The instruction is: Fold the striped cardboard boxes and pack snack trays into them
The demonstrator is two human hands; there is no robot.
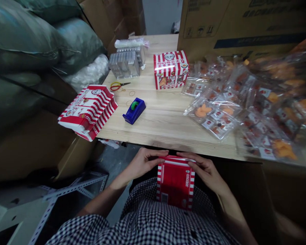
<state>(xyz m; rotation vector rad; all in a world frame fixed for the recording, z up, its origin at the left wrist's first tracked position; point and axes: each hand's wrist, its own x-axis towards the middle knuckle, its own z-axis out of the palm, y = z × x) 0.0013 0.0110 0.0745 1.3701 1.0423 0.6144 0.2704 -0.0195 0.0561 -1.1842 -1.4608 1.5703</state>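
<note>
A red-and-white striped carton (175, 182) stands upright in my lap, just below the table's near edge. My left hand (142, 162) grips its top left corner, fingers curled over the top flap. My right hand (202, 169) holds the top right corner the same way, fingers pressed on the flap. Both thumbs lie along the top of the carton.
On the wooden table (163, 122) lie a blue tape dispenser (134, 110), scissors (118, 85), rubber bands, a stack of flat striped cartons (88, 110), a finished striped box (170, 69), clear plastic trays (126, 61) and a heap of bagged toy food (244, 102). Big cardboard boxes stand behind.
</note>
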